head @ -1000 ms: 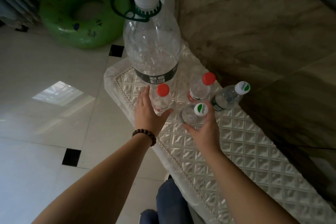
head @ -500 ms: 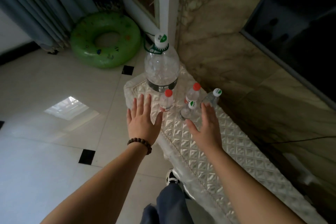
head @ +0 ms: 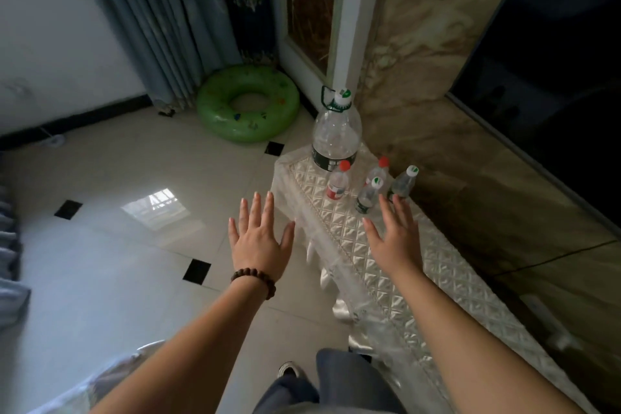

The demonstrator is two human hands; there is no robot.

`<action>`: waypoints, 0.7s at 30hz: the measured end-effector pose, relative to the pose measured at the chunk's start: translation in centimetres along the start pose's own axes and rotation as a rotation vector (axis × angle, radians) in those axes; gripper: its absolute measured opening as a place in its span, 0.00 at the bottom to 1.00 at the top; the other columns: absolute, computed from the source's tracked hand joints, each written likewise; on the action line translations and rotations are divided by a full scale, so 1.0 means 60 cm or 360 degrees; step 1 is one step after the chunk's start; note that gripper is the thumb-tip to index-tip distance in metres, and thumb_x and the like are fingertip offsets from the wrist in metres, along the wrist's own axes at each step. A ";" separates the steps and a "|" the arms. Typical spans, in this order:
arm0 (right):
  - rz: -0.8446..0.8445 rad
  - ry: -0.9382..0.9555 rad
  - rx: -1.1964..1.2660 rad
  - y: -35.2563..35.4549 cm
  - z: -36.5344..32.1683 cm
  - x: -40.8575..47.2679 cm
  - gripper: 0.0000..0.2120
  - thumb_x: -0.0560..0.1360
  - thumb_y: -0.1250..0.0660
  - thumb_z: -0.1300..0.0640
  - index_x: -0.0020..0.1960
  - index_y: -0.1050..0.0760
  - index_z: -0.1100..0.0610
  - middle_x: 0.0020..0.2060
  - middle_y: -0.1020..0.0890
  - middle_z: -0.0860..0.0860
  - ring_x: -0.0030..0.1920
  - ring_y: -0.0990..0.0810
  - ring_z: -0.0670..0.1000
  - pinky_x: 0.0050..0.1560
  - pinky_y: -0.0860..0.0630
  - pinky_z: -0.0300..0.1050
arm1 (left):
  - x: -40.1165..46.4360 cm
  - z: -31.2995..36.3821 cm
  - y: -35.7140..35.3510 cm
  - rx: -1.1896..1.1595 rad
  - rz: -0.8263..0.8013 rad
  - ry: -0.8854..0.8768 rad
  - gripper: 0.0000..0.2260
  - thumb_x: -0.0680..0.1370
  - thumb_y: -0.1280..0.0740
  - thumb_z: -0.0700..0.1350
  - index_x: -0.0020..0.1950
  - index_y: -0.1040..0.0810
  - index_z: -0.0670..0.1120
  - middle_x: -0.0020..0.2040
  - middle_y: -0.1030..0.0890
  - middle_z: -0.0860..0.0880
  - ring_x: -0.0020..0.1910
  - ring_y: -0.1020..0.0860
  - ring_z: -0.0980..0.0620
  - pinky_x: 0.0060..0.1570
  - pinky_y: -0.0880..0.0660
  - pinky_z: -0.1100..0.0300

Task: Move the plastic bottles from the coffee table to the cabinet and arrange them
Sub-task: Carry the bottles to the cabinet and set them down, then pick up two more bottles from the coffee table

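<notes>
A large clear bottle point(head: 336, 134) with a white-green cap and green handle stands at the far end of the low cabinet point(head: 396, 265), which is covered with a quilted cream cloth. In front of it stand several small clear bottles: a red-capped one point(head: 337, 184) at left, another red-capped one point(head: 378, 173) behind, a green-white-capped one point(head: 369, 195) nearest, and one more point(head: 404, 182) at right. My left hand point(head: 259, 239) hovers over the floor beside the cabinet, fingers spread, holding nothing. My right hand point(head: 395, 235) is spread above the cloth just short of the bottles, touching none.
A green swim ring point(head: 248, 103) lies on the tiled floor by grey curtains point(head: 151, 27). A marble wall point(head: 437, 84) and a dark screen point(head: 551, 54) run along the cabinet's right side. A cable point(head: 551, 257) crosses the wall. My legs and a shoe point(head: 289, 371) are below.
Both hands have let go of the small bottles and pulled back with fingers spread. The camera has risen and drawn away, so the bottles look smaller.
</notes>
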State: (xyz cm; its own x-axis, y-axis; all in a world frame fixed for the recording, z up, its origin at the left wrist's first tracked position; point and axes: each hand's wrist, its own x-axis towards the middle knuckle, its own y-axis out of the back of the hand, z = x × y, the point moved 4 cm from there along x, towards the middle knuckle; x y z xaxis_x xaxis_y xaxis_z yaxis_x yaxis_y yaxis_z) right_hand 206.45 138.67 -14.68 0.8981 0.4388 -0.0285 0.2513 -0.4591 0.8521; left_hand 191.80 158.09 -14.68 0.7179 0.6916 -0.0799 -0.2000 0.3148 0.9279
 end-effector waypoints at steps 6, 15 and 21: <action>-0.0028 0.0234 -0.0065 0.004 -0.041 -0.047 0.28 0.78 0.41 0.43 0.75 0.41 0.50 0.77 0.43 0.54 0.77 0.51 0.54 0.74 0.48 0.58 | -0.099 -0.048 0.040 -0.0070 0.0120 0.0239 0.30 0.79 0.51 0.63 0.77 0.56 0.56 0.78 0.54 0.52 0.77 0.59 0.51 0.75 0.58 0.47; -0.0301 0.0609 -0.0105 -0.030 -0.032 -0.181 0.28 0.78 0.44 0.43 0.75 0.41 0.50 0.77 0.45 0.54 0.77 0.53 0.53 0.75 0.51 0.56 | -0.318 -0.089 0.010 -0.0075 0.0299 0.0642 0.30 0.79 0.50 0.62 0.78 0.54 0.55 0.79 0.52 0.52 0.77 0.57 0.50 0.74 0.58 0.48; -0.0552 0.0855 -0.0100 -0.042 -0.008 -0.337 0.28 0.79 0.44 0.43 0.76 0.45 0.49 0.77 0.47 0.52 0.77 0.55 0.51 0.76 0.57 0.53 | -0.541 -0.092 -0.024 -0.0106 0.0401 0.0956 0.30 0.79 0.48 0.61 0.78 0.52 0.54 0.79 0.51 0.51 0.77 0.56 0.50 0.73 0.59 0.46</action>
State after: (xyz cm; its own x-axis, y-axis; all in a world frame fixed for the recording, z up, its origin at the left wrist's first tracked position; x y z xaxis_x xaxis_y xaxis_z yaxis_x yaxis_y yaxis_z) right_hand 187.49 131.29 -16.00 0.4583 0.8870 -0.0564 0.4586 -0.1817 0.8699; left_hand 165.10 138.78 -15.46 0.1500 0.9862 -0.0707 -0.3681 0.1221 0.9217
